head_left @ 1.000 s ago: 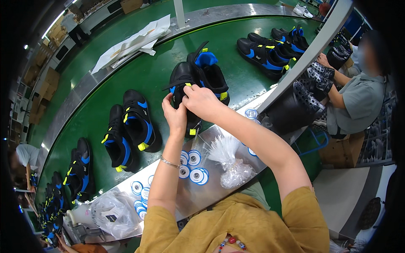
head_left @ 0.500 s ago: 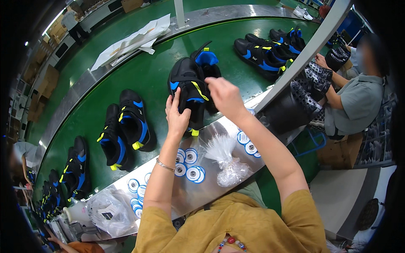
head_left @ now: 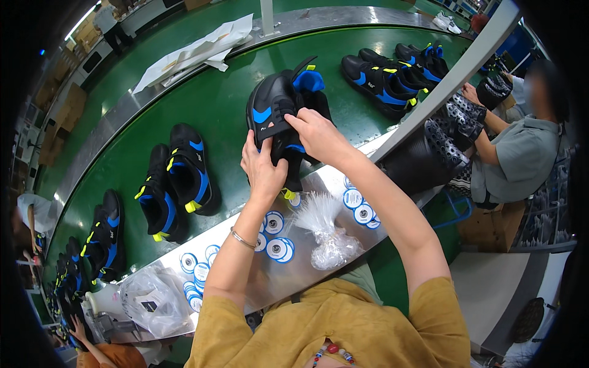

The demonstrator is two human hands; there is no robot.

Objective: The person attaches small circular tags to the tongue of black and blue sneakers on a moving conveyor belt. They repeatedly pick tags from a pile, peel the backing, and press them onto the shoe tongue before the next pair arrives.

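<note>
A black shoe with blue patches (head_left: pixel 270 98) is in front of me at the near side of the green belt, its toe pointing away. My left hand (head_left: pixel 264 168) grips its near left side, thumb and fingers round the ankle area. The fingers of my right hand (head_left: pixel 318 136) pinch the black strap (head_left: pixel 274 130) across the shoe's upper. Laces show above the strap. Right beside it stands a second shoe with a blue lining (head_left: pixel 308 80), its strap raised and yellow-tipped; my right hand partly hides it.
Several pairs of matching shoes stand on the belt (head_left: pixel 227 110) to left and right. On the metal ledge (head_left: pixel 245 292) lie round blue-edged stickers (head_left: pixel 274 222), a bundle of clear plastic fasteners (head_left: pixel 325 233) and a plastic bag (head_left: pixel 156 305). A slanted post (head_left: pixel 438 92) and a seated co-worker (head_left: pixel 521 141) are at right.
My right hand has moved left from the shoe's right edge onto the strap. The strap now lies lower, uncovering laces and the blue side patch. The shoes at left have shifted slightly left.
</note>
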